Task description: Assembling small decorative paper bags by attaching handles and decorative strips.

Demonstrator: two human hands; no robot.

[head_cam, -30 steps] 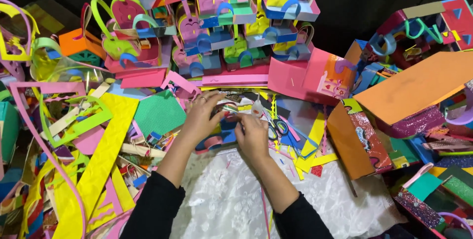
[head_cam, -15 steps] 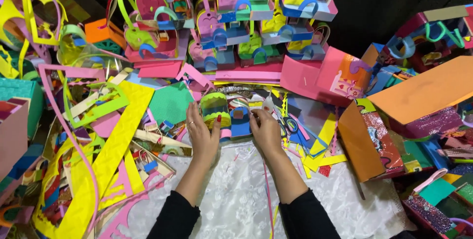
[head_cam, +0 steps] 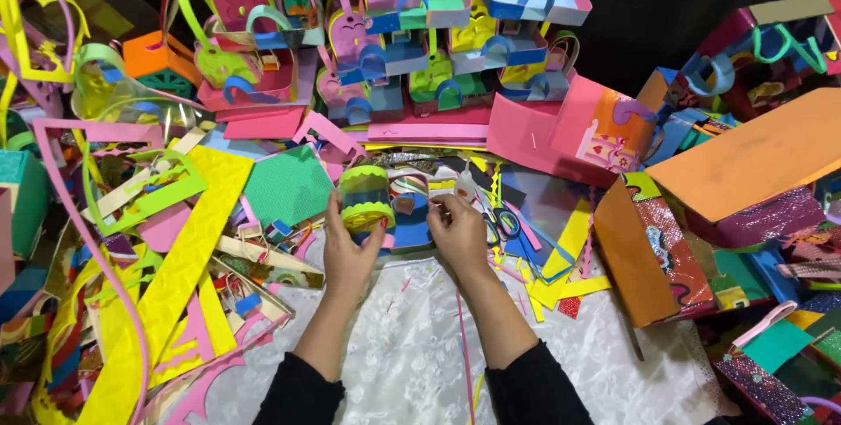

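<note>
No packages, labels, signs or screens show among the coloured foam craft pieces.

Before me a white lace-patterned cloth (head_cam: pixel 394 364) covers the bench. To my left lie long yellow foam strips with scalloped edges (head_cam: pixel 175 258), beside a green textured foam square (head_cam: pixel 287 184). At the back, small foam baskets with curved handles (head_cam: pixel 420 31) stand stacked in rows. A large orange foam sheet (head_cam: pixel 753 158) rests on my right, with a pink folded foam box (head_cam: pixel 569 136) near it. Scissors with blue handles (head_cam: pixel 501 225) lie among scraps.
</note>
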